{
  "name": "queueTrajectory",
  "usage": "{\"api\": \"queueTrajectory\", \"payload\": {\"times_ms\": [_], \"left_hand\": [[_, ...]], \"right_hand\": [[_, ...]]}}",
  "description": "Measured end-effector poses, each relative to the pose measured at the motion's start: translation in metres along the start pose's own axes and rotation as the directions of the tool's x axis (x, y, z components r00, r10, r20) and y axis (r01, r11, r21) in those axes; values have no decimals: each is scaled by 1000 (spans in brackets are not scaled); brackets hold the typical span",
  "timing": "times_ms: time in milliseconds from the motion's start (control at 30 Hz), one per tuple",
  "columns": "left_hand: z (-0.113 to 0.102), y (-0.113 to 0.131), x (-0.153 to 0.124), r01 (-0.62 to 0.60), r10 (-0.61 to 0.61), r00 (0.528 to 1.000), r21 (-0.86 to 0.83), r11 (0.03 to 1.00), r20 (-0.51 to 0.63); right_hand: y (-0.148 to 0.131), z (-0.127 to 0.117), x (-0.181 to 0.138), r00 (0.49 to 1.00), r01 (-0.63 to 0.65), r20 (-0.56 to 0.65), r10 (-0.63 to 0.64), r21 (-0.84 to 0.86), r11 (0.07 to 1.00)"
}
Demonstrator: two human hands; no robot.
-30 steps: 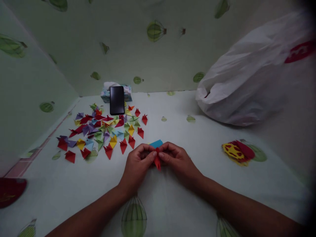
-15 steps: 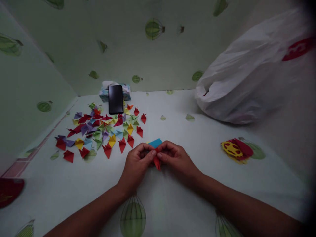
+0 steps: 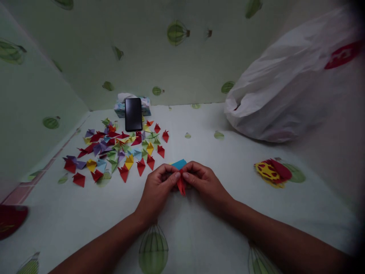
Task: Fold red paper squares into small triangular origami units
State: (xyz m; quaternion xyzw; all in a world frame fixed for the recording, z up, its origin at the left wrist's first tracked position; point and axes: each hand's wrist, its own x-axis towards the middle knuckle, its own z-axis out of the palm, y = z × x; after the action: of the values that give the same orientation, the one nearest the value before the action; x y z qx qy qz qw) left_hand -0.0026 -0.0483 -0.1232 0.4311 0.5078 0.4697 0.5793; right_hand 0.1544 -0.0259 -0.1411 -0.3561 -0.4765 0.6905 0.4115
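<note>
Head view: the left hand point(image 3: 158, 186) and right hand point(image 3: 205, 184) meet in front of the phone point(image 3: 133, 114) and to its right, pinching a folded red paper point(image 3: 181, 185) between thumbs and fingertips. Its narrow split end hangs below the thumbs, toward the person; the fingers hide the rest. Just past the hands, between them and the phone's level, shows a blue paper point(image 3: 179, 164); whether they touch it, I cannot tell.

Before the phone and mostly to its left spread small folded papers point(image 3: 123, 173) in red, yellow, green, blue and purple. A tissue box point(image 3: 119, 110) stands directly behind the phone. Far to the phone's right slumps a white bag point(image 3: 270, 95), with yellow and red cutouts point(image 3: 267, 170) in front of it.
</note>
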Motion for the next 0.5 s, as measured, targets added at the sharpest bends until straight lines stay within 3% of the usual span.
{"api": "queueTrajectory", "payload": {"times_ms": [500], "left_hand": [[-1, -3, 1, 11, -11, 1000, 9, 1000, 17]], "right_hand": [[1, -1, 1, 999, 35, 42, -34, -28, 999]]}}
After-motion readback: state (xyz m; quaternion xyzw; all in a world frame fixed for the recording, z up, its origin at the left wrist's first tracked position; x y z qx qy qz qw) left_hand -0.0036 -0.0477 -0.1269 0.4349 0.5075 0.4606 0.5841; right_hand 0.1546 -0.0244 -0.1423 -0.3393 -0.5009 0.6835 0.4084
